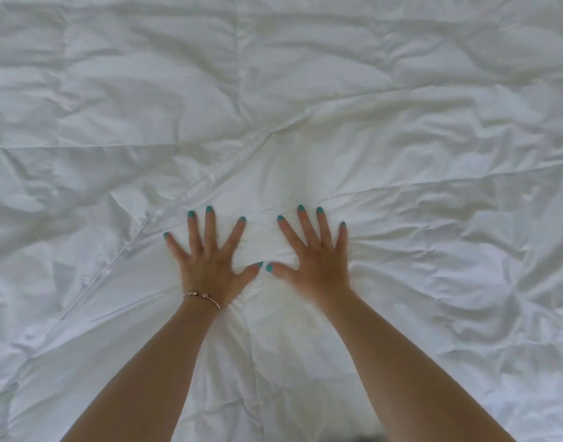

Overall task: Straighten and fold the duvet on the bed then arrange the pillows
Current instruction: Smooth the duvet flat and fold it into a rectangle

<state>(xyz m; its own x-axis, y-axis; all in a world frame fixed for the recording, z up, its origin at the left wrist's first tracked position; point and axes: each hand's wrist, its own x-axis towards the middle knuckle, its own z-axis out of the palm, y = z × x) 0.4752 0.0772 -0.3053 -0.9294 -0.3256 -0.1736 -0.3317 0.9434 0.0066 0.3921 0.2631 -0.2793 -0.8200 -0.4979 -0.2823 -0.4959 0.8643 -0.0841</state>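
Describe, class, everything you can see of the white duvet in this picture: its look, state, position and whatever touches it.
The duvet is white, soft-looking cloth that fills nearly the whole view, spread out flat but creased all over. A stitched seam runs from the top centre downward, and another edge slants toward the lower left. The left hand and the right hand press on it palms down, fingers spread, thumbs nearly meeting. No pillows are in view.

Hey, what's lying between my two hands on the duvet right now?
Only bare white duvet, in the head view. Left hand and right hand press flat, thumb tips almost meeting.
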